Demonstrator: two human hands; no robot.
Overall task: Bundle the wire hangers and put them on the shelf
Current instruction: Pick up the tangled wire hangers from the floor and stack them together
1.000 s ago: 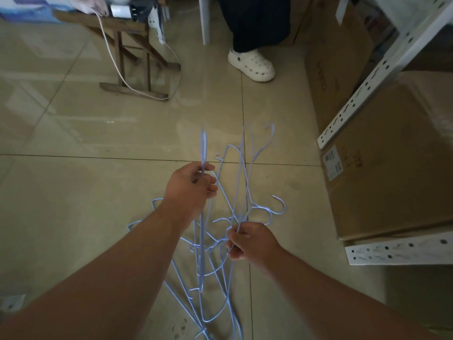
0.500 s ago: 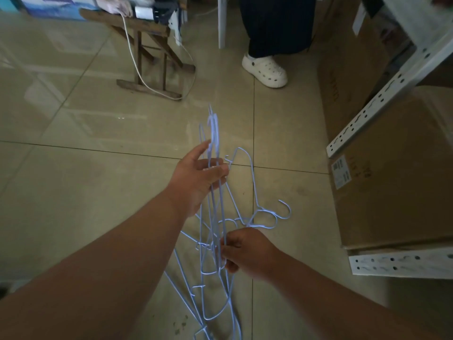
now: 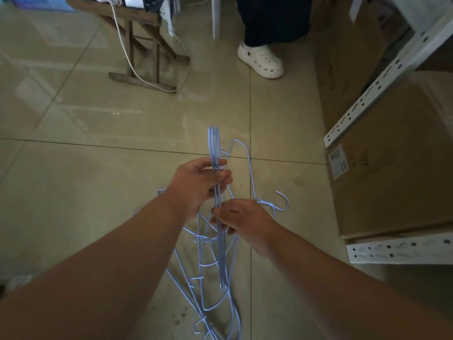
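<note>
Several light blue wire hangers (image 3: 213, 143) stand gathered in a tight upright bunch above the tiled floor. My left hand (image 3: 198, 185) is closed around the bunch near its upper part. My right hand (image 3: 241, 220) pinches the same bunch just below, thumb and fingers on the wires. One separate hanger (image 3: 250, 168) sticks out to the right, its hook (image 3: 283, 201) curling past my right hand. More loose hangers (image 3: 208, 278) lie tangled on the floor under my forearms. The white metal shelf (image 3: 382, 82) stands at the right.
Large cardboard boxes (image 3: 397, 155) fill the shelf's lower level at right. A wooden stool (image 3: 147, 45) with a white cable (image 3: 127, 55) stands at the back left. A person's dark trouser leg and white clog (image 3: 261, 60) are at the back centre.
The hangers have been drawn together from a spread tangle into one narrow bunch. My right hand moved up and left to just under my left hand, and my left hand closed around the bunch.
</note>
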